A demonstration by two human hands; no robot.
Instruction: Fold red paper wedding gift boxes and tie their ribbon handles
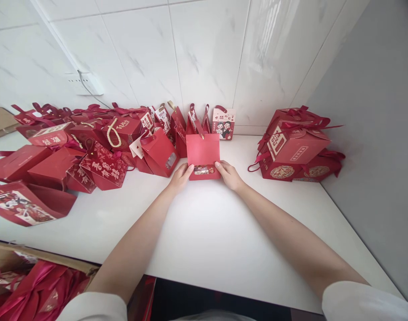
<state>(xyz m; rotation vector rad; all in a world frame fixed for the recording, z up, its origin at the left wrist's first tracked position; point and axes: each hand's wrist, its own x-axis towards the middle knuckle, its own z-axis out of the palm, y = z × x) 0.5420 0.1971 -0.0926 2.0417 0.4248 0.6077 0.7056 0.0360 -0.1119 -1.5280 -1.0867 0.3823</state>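
Note:
A small red gift box (203, 156) with a clear window near its base stands on the white table (204, 232), its lid flap up. My left hand (180, 177) grips its lower left corner, thumb pressed to the front. My right hand (228, 174) grips the lower right corner the same way. Both hands are closed on the box.
Many red gift boxes and bags (100, 147) with ribbons and rope handles crowd the table's left and back. A stack of red boxes (295, 147) sits at the right by the grey wall. A cardboard carton (37, 285) of red items stands at lower left.

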